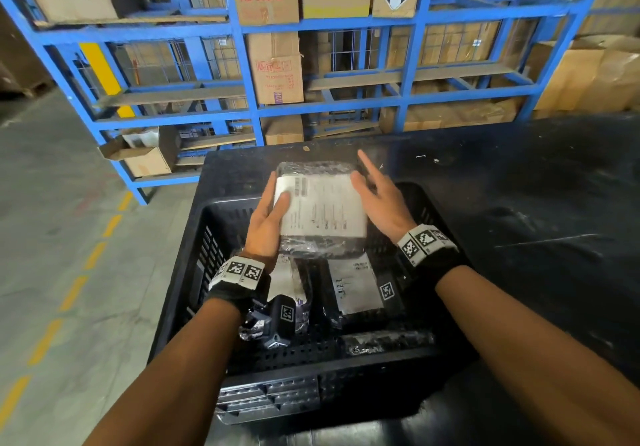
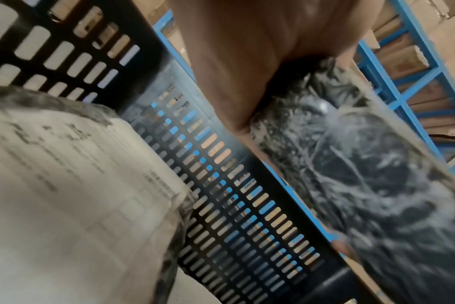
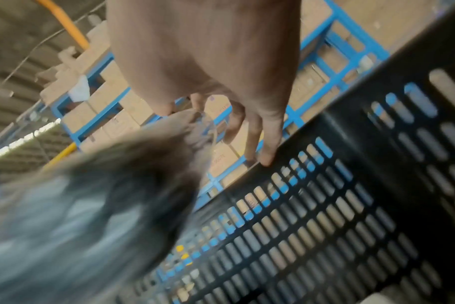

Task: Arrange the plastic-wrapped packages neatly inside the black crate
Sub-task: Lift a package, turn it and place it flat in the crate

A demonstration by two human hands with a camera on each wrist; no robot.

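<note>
A plastic-wrapped package [image 1: 323, 206] with a white label hangs over the far half of the black crate [image 1: 194, 265]. My left hand [image 1: 273, 199] grips its left edge, thumb on the label and fingers beneath. My right hand [image 1: 372, 186] is at the package's right edge with its fingers straight and spread. In the left wrist view my palm [image 2: 242, 61] wraps the dark package [image 2: 364, 185] above the crate wall [image 2: 221, 195]. The right wrist view shows my straight fingers [image 3: 268, 144] beside the blurred package [image 3: 91, 216]. Two labelled packages [image 1: 356, 286] [image 1: 291, 279] lie on the crate floor.
The crate stands on a black table [image 1: 519, 203] at its left end. Another wrapped package [image 1: 388, 341] lies against the crate's near wall. Blue racks with cardboard boxes [image 1: 277, 68] rise behind the table. A concrete floor with a yellow dashed line [image 1: 69, 293] lies to the left.
</note>
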